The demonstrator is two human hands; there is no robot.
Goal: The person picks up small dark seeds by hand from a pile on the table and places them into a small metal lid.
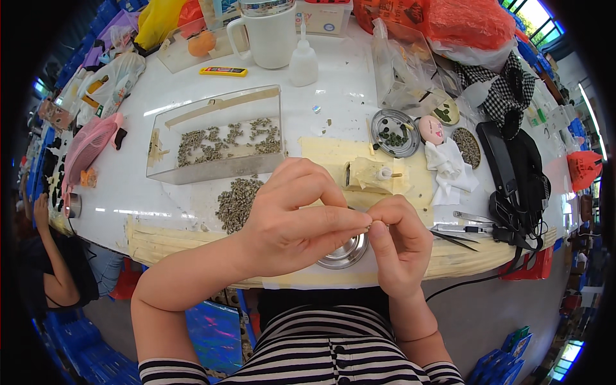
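Note:
My left hand and my right hand meet at the fingertips near the table's front edge. Each pinches with thumb and forefinger. Whatever lies between them is too small to make out. Beneath, partly covered by my hands, is a round shiny metal dish. A heap of small grey metallic pieces lies beside my left hand. Just beyond my hands sits a block wrapped in cream tape, with a small peg on top. Behind my left hand, a clear plastic tray contains clusters of similar grey pieces.
At the back stand a white mug and a white squeeze bottle, near a yellow box cutter. To the right are a metal dish of dark green bits, white tissue, tweezers and a black bag. Someone's arm shows far left.

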